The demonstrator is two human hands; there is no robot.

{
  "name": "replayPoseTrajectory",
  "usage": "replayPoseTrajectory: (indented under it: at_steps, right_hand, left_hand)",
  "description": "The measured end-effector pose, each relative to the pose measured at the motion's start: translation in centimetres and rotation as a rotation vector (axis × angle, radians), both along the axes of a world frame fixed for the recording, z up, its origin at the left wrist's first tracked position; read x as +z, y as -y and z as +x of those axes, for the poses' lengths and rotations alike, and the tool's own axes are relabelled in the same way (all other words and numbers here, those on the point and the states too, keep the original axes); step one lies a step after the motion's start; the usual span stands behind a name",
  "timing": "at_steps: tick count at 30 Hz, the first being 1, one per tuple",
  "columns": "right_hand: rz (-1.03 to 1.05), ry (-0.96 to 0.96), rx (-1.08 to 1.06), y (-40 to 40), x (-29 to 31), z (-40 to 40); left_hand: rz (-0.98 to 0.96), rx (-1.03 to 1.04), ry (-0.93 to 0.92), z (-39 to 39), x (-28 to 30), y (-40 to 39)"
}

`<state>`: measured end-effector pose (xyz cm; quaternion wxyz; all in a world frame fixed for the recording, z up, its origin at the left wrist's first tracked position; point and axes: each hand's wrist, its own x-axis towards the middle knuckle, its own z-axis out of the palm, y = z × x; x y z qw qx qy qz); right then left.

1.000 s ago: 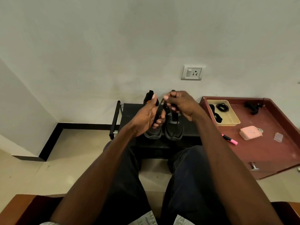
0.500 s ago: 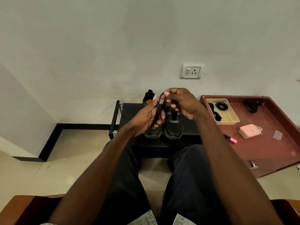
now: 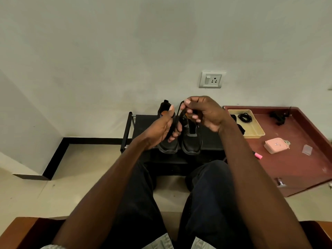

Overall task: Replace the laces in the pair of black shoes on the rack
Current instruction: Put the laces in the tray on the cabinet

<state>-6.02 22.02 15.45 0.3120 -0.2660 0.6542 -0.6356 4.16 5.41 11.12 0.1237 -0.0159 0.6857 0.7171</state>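
Note:
Two black shoes stand side by side on a low black rack (image 3: 143,121), toes toward me: the left shoe (image 3: 168,145) and the right shoe (image 3: 190,141). A black lace (image 3: 177,116) runs between my hands above the shoes. My left hand (image 3: 161,129) is closed around the lower part of the lace, over the left shoe. My right hand (image 3: 204,110) pinches the lace's upper end between thumb and fingers, above the right shoe. Both hands hide the shoes' tongues and eyelets.
A dark red table (image 3: 294,162) stands to the right, holding a yellow tray (image 3: 253,130) with coiled black laces (image 3: 244,117), a pink pouch (image 3: 274,145), a pink marker (image 3: 257,155) and a small clear item (image 3: 307,149). A wall socket (image 3: 212,79) is above the rack.
My right hand has lifted higher and slightly right, drawing the lace upward. My left hand stays over the left shoe, still gripping the lace.

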Motion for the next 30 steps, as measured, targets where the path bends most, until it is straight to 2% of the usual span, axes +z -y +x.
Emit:
replayPoseTrajectory:
  at_steps: [3,5,7,9,11,13,15,17,20,23,26,30]
  right_hand:
    - [0.163,-0.088,-0.091,0.9,-2.6,-0.5]
    - [0.303,-0.081,0.03,1.2,-5.2,0.9]
    - [0.399,-0.053,0.197,1.0,-6.6,2.7]
    - [0.446,-0.06,0.346,0.5,-6.0,4.0]
    - [0.414,-0.072,0.404,-0.1,-3.8,4.0]
    - [0.287,-0.086,0.329,-0.4,-1.2,3.0]
    - [0.138,-0.082,0.159,-0.4,0.5,1.3]
    - [0.08,-0.084,0.004,0.1,0.4,0.0]
    - [0.178,-0.083,-0.06,0.5,-2.6,0.2]
    - [0.252,-0.055,-0.03,0.4,-6.0,3.1]
    - [0.251,-0.096,-0.075,0.5,-7.1,5.4]
    - [0.324,-0.483,-0.239,1.0,-6.1,5.9]
  left_hand:
    - [0.199,-0.103,-0.012,0.5,1.2,0.0]
    - [0.428,-0.072,-0.062,0.5,1.7,0.3]
    - [0.53,0.046,-0.117,0.4,1.8,0.8]
    - [0.417,0.152,-0.13,0.1,1.4,1.2]
    - [0.202,0.185,-0.101,-0.1,0.9,1.1]
    - [0.072,0.112,-0.049,-0.1,0.3,0.8]
    - [0.072,0.02,-0.016,0.1,0.2,0.2]
    - [0.114,-0.05,-0.004,0.4,0.6,-0.1]
    - [0.309,-0.102,-0.041,0.6,1.2,0.1]
    - [0.56,-0.006,-0.133,0.6,1.4,0.5]
    - [0.636,0.158,-0.19,0.3,0.5,0.7]
    - [0.648,0.298,-0.15,-0.3,-0.9,0.3]
